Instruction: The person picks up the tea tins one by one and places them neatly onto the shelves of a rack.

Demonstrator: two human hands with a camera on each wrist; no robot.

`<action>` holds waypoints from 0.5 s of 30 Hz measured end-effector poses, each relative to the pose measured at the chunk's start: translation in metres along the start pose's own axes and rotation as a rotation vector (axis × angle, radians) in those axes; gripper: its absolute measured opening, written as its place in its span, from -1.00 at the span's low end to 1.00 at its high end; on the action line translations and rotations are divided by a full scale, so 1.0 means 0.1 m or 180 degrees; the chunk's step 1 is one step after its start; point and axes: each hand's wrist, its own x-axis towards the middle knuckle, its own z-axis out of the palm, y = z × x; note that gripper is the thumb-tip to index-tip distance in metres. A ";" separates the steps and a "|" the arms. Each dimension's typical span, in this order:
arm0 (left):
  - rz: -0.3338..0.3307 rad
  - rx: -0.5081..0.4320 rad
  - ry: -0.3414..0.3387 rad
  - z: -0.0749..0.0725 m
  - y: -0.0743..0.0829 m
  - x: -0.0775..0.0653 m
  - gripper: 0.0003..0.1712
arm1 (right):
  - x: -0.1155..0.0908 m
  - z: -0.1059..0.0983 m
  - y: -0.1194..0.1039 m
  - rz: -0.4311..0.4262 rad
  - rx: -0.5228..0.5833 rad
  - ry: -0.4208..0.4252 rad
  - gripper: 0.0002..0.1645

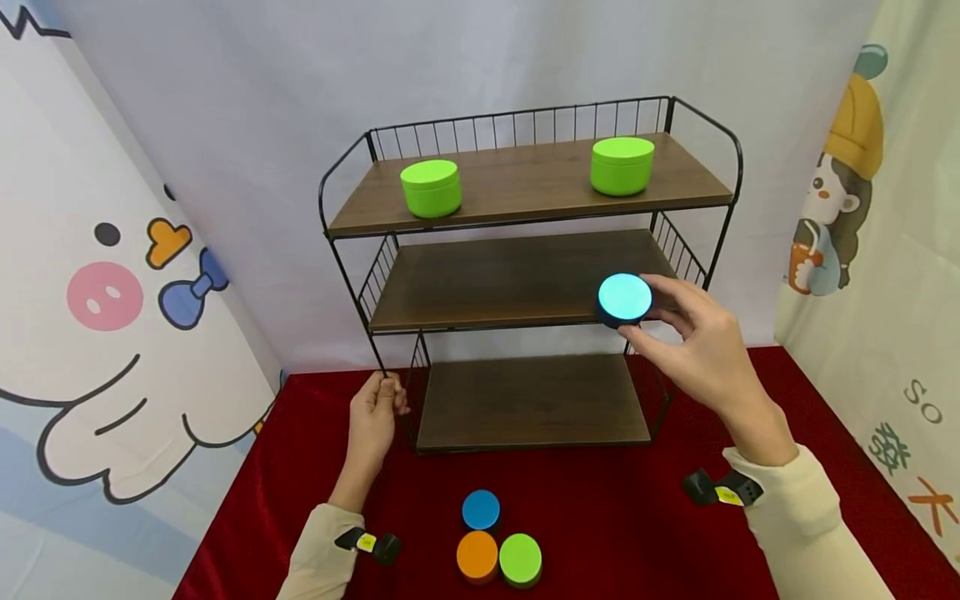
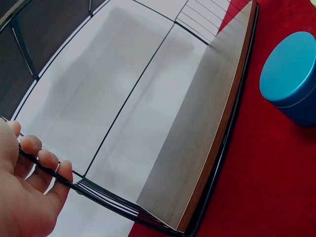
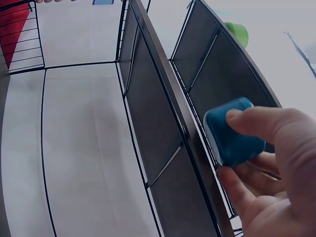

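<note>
My right hand (image 1: 697, 350) pinches a round blue tin (image 1: 625, 298) between thumb and fingers, at the front edge of the middle shelf (image 1: 510, 279), toward its right end. In the right wrist view the blue tin (image 3: 232, 131) shows from the side, close by the shelf's edge. My left hand (image 1: 375, 408) grips the black metal upright at the rack's left side, low down; in the left wrist view its fingers (image 2: 48, 160) curl round the thin bar. Two green tins stand on the top shelf, one to the left (image 1: 432, 190) and one to the right (image 1: 622, 168).
On the red cloth (image 1: 600, 517) in front of the rack stand a blue tin (image 1: 481, 509), an orange tin (image 1: 477, 557) and a green tin (image 1: 521, 559). The bottom shelf (image 1: 532, 404) sits low at the back. Printed curtains hang on both sides.
</note>
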 end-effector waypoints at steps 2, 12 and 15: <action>-0.0002 0.0011 -0.0001 0.00 0.00 0.00 -0.58 | 0.01 0.01 0.01 0.0073 -0.0051 0.0044 -0.27; 0.0003 0.0008 -0.0008 0.00 0.00 0.00 -0.60 | 0.06 0.04 0.02 0.0232 -0.0095 0.0119 -0.30; 0.0011 0.0008 -0.0006 0.00 -0.01 0.00 -0.60 | 0.06 0.05 0.01 0.0309 -0.0110 0.0160 -0.30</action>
